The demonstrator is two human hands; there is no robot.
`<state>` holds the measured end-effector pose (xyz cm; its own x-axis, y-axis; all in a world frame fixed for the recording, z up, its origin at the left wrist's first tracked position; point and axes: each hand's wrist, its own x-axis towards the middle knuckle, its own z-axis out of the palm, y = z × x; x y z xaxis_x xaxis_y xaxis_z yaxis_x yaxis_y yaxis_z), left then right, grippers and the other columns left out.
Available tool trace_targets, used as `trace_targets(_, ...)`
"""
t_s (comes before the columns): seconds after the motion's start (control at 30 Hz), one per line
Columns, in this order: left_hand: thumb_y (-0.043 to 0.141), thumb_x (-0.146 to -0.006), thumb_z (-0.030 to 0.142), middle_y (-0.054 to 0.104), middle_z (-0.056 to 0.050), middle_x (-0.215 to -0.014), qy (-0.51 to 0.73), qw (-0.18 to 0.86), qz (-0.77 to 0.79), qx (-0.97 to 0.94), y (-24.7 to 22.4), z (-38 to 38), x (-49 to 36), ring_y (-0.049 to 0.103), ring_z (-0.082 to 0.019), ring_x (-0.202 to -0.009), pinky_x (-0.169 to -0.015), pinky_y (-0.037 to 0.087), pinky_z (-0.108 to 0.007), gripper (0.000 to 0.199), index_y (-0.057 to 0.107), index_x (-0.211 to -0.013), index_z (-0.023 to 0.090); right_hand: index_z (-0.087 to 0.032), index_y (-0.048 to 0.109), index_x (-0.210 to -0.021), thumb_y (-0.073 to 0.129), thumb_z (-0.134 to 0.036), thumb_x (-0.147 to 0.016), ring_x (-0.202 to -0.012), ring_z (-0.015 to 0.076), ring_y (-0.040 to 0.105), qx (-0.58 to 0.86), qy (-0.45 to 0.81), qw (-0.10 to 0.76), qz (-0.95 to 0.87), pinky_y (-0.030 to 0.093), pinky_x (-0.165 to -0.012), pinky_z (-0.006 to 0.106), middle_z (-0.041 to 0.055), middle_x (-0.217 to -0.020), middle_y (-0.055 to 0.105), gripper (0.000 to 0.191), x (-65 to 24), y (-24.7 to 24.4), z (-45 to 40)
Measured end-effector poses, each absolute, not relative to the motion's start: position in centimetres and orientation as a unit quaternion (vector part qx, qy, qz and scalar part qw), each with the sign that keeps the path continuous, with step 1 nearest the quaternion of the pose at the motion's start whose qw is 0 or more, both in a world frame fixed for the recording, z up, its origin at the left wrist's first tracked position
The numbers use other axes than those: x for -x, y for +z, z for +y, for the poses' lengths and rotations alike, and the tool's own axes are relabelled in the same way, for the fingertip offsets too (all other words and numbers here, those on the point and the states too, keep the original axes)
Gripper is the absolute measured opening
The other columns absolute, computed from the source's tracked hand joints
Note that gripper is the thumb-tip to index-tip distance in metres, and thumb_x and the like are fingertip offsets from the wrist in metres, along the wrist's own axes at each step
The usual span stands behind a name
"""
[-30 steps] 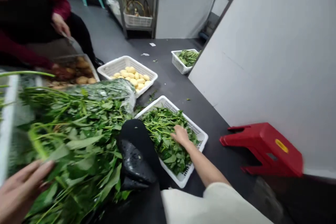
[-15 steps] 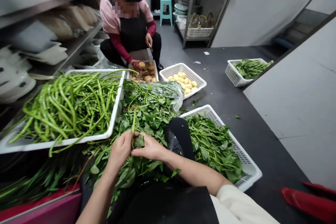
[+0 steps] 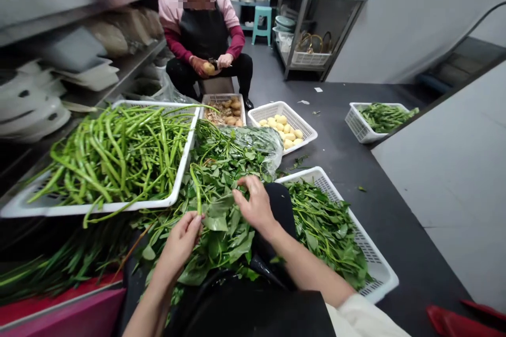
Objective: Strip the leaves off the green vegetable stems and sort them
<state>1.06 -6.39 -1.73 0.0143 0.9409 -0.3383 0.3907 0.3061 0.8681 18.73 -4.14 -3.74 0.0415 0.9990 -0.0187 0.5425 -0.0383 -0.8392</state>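
My left hand (image 3: 185,237) pinches the lower end of a thick green stem (image 3: 196,189) that points up and away from me. To its right, my right hand (image 3: 255,204) is raised over the leaves with its fingers curved and apart, nothing in it that I can see. Under both hands lies a heap of leafy greens (image 3: 221,163), spread over my lap and beyond. At the left, a white basket (image 3: 184,168) holds a pile of long green stems (image 3: 118,158). A second white basket (image 3: 379,268), right of my knee, holds leafy greens (image 3: 320,226).
Ahead, a person (image 3: 203,31) sits peeling a potato over a box of unpeeled potatoes (image 3: 229,110). Beside it stands a basket of peeled potatoes (image 3: 310,134). Another basket of greens (image 3: 351,124) is at the right. Metal shelves (image 3: 87,0) run along the left.
My right hand has parted from my left and moved right, its fingers opening. My left hand still has the stem. The person ahead has lifted a potato. The view has shifted slightly.
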Motion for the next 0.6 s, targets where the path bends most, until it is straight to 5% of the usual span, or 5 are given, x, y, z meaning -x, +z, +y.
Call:
trace_targets(0.1, 0.043, -0.071, 0.050, 0.047, 0.003, -0.052, 0.251, 0.405, 0.642, -0.601, -1.9, -6.3, -1.1, 0.045, -0.015, -0.053, -0.052, 0.036, -0.024, 0.031, 0.050, -0.063, 0.021, -0.016, 0.059, -0.066, 0.047, -0.042, -0.085, -0.068, 0.0144, 0.055, 0.527, 0.589, 0.283, -0.543, 0.043, -0.066, 0.025, 0.0006, -0.065, 0.059, 0.035, -16.1, -3.9, -5.9)
trace_targets(0.23, 0.039, -0.075, 0.043, 0.060, -0.001, -0.061, 0.188, 0.345, 0.642, -0.658, -2.3, -7.5, -1.8, 0.053, -0.017, -0.055, -0.056, 0.038, -0.026, 0.026, 0.055, -0.070, 0.023, -0.015, 0.052, -0.063, 0.054, -0.040, -0.083, -0.057, 0.0103, 0.053, 0.435, 0.772, 0.351, -0.302, 0.043, -0.061, 0.022, -0.0021, -0.056, 0.055, 0.032, -12.1, -5.0, -5.1)
trace_targets(0.37, 0.033, -0.078, 0.045, 0.053, -0.001, -0.053, 0.185, 0.358, 0.636, -0.659, -2.8, -9.4, -1.5, 0.049, -0.017, -0.049, -0.050, 0.037, -0.025, 0.032, 0.050, -0.062, 0.023, -0.017, 0.043, -0.063, 0.043, -0.032, -0.090, -0.047, 0.0091, 0.052, 0.473, 0.791, 0.361, -0.142, 0.041, -0.051, 0.020, -0.0047, -0.049, 0.046, 0.031, -10.9, -5.2, -1.3)
trace_targets(0.6, 0.049, -0.069, 0.064, 0.061, -0.001, -0.060, 0.236, 0.454, 0.662, -0.548, -1.4, -11.1, 3.3, 0.058, -0.020, -0.061, -0.057, 0.051, -0.028, 0.043, 0.059, -0.060, 0.024, -0.020, 0.033, -0.060, 0.028, -0.028, -0.096, -0.043, 0.0100, 0.048, 0.546, 0.736, 0.345, -0.205, 0.039, -0.043, 0.018, -0.0069, -0.044, 0.030, 0.037, -9.1, -6.8, 4.9)
